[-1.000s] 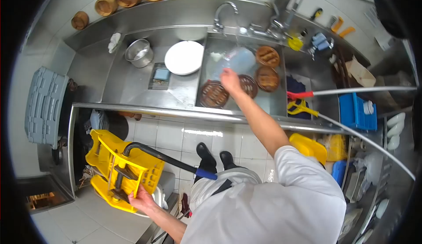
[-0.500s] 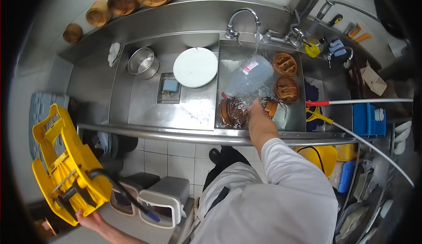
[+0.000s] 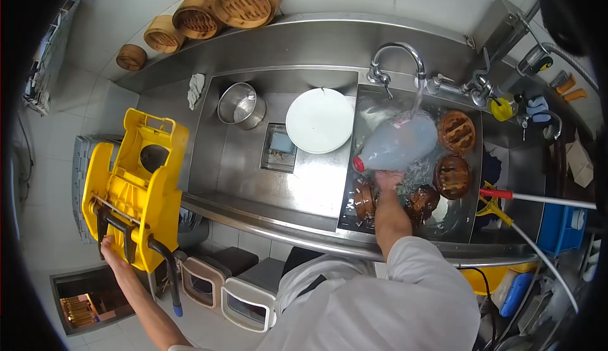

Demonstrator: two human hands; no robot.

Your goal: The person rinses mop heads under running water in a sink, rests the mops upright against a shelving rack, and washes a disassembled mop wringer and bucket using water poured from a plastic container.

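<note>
Left hand (image 3: 109,248) grips a mop wringer (image 3: 151,202); right hand (image 3: 389,179), hold unclear, dips among bamboo steamers (image 3: 454,175). Beyond it lies a bottle (image 3: 406,142), label (image 3: 401,123) unreadable.

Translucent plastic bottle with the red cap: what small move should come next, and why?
Probably the right hand should move the bottle aside: it lies under the stream from the curved metal tap, among round brown wooden steamers, while the left hand holds the large yellow plastic wringer beside the metal sink.

Wringer (image 3: 140,186) is yellow, with black lever (image 3: 171,269) and blue tip (image 3: 178,311). Jug (image 3: 402,143) is translucent bluish with red cap (image 3: 358,164); plate (image 3: 320,121) is white. Steamer baskets (image 3: 453,177) run tan to dark brown, slat-striped.
</note>
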